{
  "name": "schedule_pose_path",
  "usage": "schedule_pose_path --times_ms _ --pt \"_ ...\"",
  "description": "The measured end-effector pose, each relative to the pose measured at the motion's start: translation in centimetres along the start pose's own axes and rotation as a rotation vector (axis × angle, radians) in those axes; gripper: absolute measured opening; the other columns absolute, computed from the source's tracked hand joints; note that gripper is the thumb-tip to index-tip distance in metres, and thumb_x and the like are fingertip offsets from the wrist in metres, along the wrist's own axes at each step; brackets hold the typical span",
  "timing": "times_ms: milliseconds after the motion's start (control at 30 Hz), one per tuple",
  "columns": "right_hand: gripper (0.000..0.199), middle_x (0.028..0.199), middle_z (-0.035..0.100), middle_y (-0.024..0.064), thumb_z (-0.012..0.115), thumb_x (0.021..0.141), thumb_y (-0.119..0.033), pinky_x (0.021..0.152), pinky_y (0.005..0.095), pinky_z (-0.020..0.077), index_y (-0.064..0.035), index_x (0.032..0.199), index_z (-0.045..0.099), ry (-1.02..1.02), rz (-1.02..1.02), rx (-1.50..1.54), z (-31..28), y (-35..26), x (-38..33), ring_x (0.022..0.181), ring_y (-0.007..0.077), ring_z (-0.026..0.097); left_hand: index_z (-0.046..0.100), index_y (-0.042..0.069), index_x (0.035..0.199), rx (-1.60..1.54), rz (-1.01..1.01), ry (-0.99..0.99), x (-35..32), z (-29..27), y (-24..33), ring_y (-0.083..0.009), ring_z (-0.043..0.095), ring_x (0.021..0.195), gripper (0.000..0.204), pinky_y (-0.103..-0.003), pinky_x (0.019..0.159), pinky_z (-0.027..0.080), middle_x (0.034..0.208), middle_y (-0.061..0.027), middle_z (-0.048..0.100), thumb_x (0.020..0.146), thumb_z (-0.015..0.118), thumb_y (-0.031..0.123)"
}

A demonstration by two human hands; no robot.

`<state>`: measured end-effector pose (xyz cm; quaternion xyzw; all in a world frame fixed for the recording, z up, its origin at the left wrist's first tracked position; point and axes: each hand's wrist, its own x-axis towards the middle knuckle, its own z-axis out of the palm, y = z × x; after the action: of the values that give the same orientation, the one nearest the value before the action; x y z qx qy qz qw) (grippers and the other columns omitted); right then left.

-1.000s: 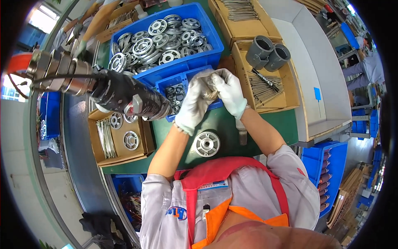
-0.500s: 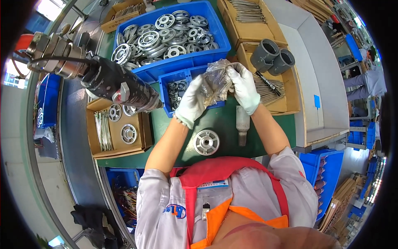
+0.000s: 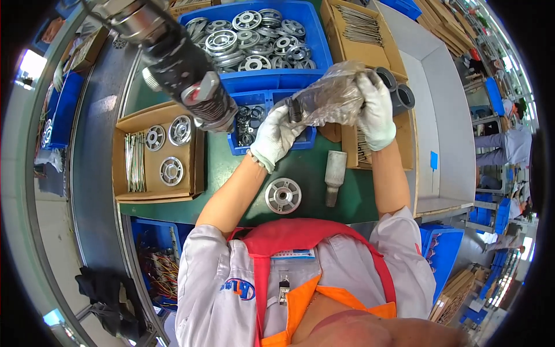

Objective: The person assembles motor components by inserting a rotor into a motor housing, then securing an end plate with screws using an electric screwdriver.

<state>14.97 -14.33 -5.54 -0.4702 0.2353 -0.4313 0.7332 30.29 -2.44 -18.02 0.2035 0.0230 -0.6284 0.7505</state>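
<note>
A crinkled clear plastic bag (image 3: pixel 334 95) is stretched between my two white-gloved hands, above the small blue bin (image 3: pixel 313 139). My right hand (image 3: pixel 378 113) grips its right end. My left hand (image 3: pixel 276 137) is closed at the left end, around a small dark piece (image 3: pixel 295 109) that looks like a stack of black rings; whether this is in the bag or out of it I cannot tell. Black rings (image 3: pixel 248 122) lie in the bin's left compartment. Nearer to me, a round silver metal cover (image 3: pixel 283 196) lies flat beside a grey cylinder with a narrow neck (image 3: pixel 335 173).
A large blue bin (image 3: pixel 272 77) of metal covers stands behind. Cardboard boxes (image 3: pixel 199 168) with rods flank the green table (image 3: pixel 231 173). A dark power tool (image 3: pixel 202 81) hangs at the left. Grey tubes (image 3: pixel 403 99) stand right of my right hand.
My right hand has moved right and slightly down, drawing the bag out longer. My left hand stays near the small bin, and a dark piece now shows at it. The hanging tool appears shifted.
</note>
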Motion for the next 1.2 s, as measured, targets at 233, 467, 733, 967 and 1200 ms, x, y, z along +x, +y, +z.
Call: schedule_pose_path --times_ms 233,467,733,967,1200 --pt "0.022 0.086 0.061 -0.0017 0.063 0.096 -0.020 0.066 0.0186 0.0431 -0.0004 0.106 0.060 -0.243 0.011 -0.383 2.5 -1.1 0.3 0.078 0.0023 0.052 0.054 0.004 0.120 0.142 0.169 0.102 3.6 -0.2 -3.0 -0.0264 0.063 0.101 0.043 -0.038 0.085 0.055 0.118 -0.0118 0.062 0.097 0.056 0.040" --pt "0.018 0.092 0.061 -0.0002 0.060 0.096 -0.015 0.073 0.0207 0.0458 0.0002 0.106 0.061 -0.197 -0.048 -0.324 1.8 -1.7 1.0 0.080 0.0048 0.054 0.046 0.005 0.135 -0.207 0.016 -0.030 3.0 -0.2 -2.6 -0.0324 0.059 0.114 0.047 -0.044 0.096 0.054 0.131 -0.0175 0.055 0.104 0.040 0.040" --pt "0.025 0.089 0.058 -0.0003 0.059 0.096 -0.021 0.074 0.0223 0.0433 0.0018 0.107 0.061 -0.393 0.083 -0.795 2.7 -1.8 2.1 0.081 0.0061 0.051 0.044 0.012 0.132 -0.173 0.093 0.251 -3.7 1.5 -2.3 -0.0284 0.047 0.124 0.040 -0.045 0.108 0.034 0.132 -0.0119 0.051 0.102 0.041 0.039" --pt "0.039 0.085 0.060 0.0037 0.059 0.095 -0.035 0.073 0.0272 0.0460 0.0034 0.103 0.061 -0.432 -0.103 -0.885 3.4 -2.8 0.6 0.079 0.0111 0.052 0.049 0.002 0.132 -0.040 0.043 0.116 -10.5 -1.4 -0.2 -0.0279 0.057 0.110 0.041 -0.043 0.104 0.042 0.127 -0.0145 0.057 0.100 0.051 0.027" --pt "0.028 0.083 0.066 0.0106 0.058 0.095 -0.027 0.074 0.0320 0.0494 -0.0005 0.103 0.061 -0.499 -0.273 -1.225 3.7 -2.9 -0.7 0.077 0.0157 0.061 0.044 0.000 0.139 0.361 0.163 0.042 -12.2 -1.3 1.3 -0.0260 0.055 0.122 0.048 -0.037 0.099 0.047 0.138 -0.0182 0.052 0.100 0.051 0.027"
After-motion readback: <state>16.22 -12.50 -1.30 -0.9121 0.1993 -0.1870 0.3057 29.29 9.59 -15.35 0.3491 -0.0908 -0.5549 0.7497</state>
